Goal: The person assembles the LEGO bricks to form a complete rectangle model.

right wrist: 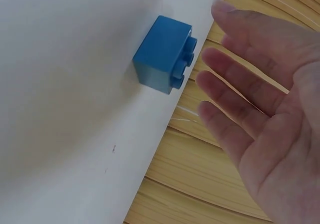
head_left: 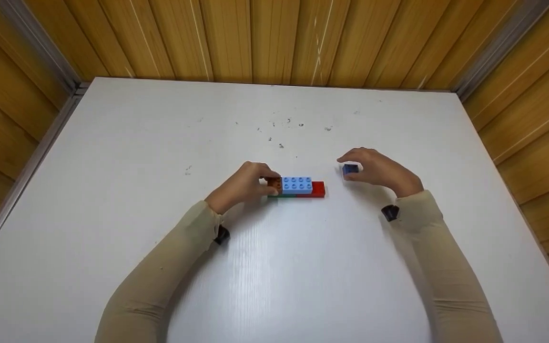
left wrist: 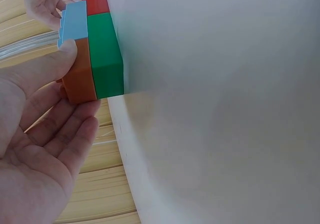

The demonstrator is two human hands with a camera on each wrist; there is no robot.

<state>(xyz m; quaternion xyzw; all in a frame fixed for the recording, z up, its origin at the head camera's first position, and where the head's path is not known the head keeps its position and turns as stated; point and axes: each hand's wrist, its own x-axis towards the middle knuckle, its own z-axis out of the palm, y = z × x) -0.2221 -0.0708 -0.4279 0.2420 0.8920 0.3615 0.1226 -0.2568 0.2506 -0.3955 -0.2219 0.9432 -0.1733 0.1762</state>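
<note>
A low stack of toy building bricks sits on the white table (head_left: pixel 274 267). Its lower layer has a green brick (left wrist: pixel 106 59) and a red brick (head_left: pixel 319 189); on top are a light blue brick (head_left: pixel 297 184) and an orange-brown brick (left wrist: pixel 81 73). My left hand (head_left: pixel 248 185) pinches the orange-brown brick at the stack's left end between thumb and fingers. To the right, a small blue brick (right wrist: pixel 162 53) stands alone, studs facing my right palm. My right hand (head_left: pixel 377 167) is spread around it, thumb and fingers apart, with a gap to the brick in the right wrist view.
Wood-patterned panels (head_left: pixel 274 43) rise behind the table and at both sides, with metal framing at the corners. Small dark marks (head_left: pixel 281 146) dot the tabletop beyond the bricks. A black band piece (head_left: pixel 390 212) sits at the right wrist.
</note>
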